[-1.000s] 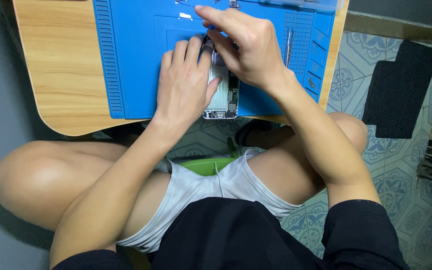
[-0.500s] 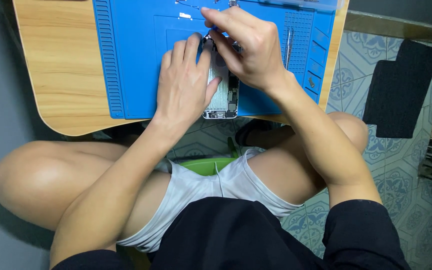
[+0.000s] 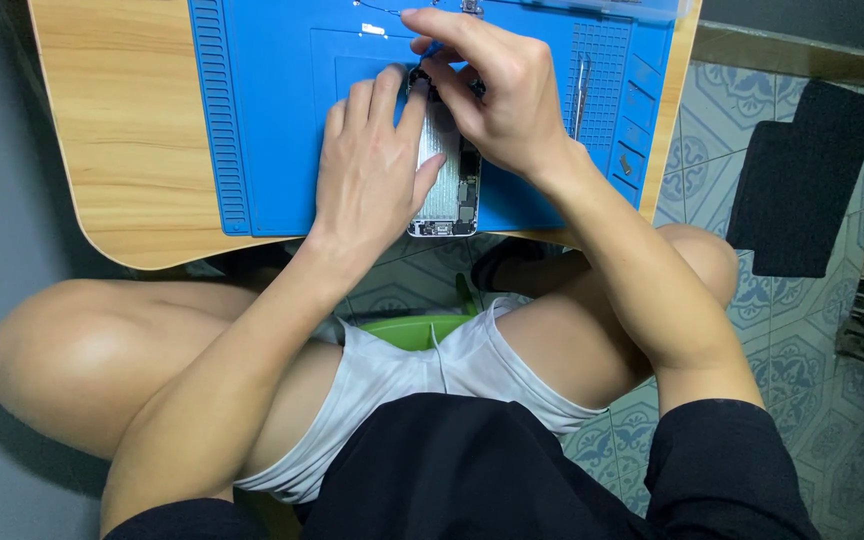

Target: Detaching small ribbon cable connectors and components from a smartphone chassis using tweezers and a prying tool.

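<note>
An opened phone [image 3: 449, 190], with its silver insides and dark circuit parts showing, lies on a blue work mat [image 3: 272, 120] at the near edge of a wooden table [image 3: 117, 130]. My left hand [image 3: 367, 165] lies flat over the phone's left side and holds it down. My right hand [image 3: 492, 95] is over the phone's far end, fingers pinched on a thin tool whose tip meets the phone's top; the tool is mostly hidden by the fingers.
Metal tweezers [image 3: 580, 95] lie on the mat's right side, and a small part [image 3: 628, 165] sits in a mat compartment. A black mat [image 3: 802, 180] lies on the patterned tile floor at right. My bare knees are under the table edge.
My right hand has shifted slightly, its fingers adjusting over the phone's far end. My left hand has stayed on the phone.
</note>
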